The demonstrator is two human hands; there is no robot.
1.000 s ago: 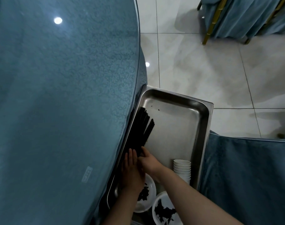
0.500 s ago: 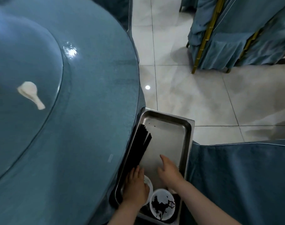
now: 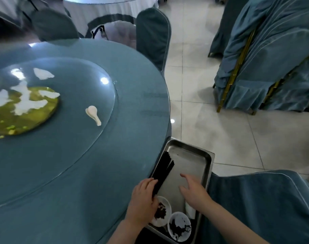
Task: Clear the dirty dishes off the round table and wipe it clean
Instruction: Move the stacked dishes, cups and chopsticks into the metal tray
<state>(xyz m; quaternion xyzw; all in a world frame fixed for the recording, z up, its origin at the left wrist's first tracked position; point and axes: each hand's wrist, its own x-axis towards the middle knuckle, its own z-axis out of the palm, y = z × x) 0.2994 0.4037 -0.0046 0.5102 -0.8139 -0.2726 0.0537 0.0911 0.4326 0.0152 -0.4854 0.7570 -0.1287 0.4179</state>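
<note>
The right hand [image 3: 194, 188] has left the black chopstick bundle [image 3: 163, 170] and spreads open over the steel tray [image 3: 207, 166]; the left hand [image 3: 143, 196] now curls on the bundle – a white ceramic spoon [image 3: 93, 114] waits on the table.

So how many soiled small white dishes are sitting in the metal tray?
2 visible. One dish sits beside the left hand; the other dish lies at the metal tray's near end. More may be hidden under the arms.

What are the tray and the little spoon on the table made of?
The tray looks like brushed steel: grey, dull-shiny, with rolled rims. The spoon looks like white glazed ceramic, smooth and thick, though it could be plastic; the picture is too blurry to tell.
</note>
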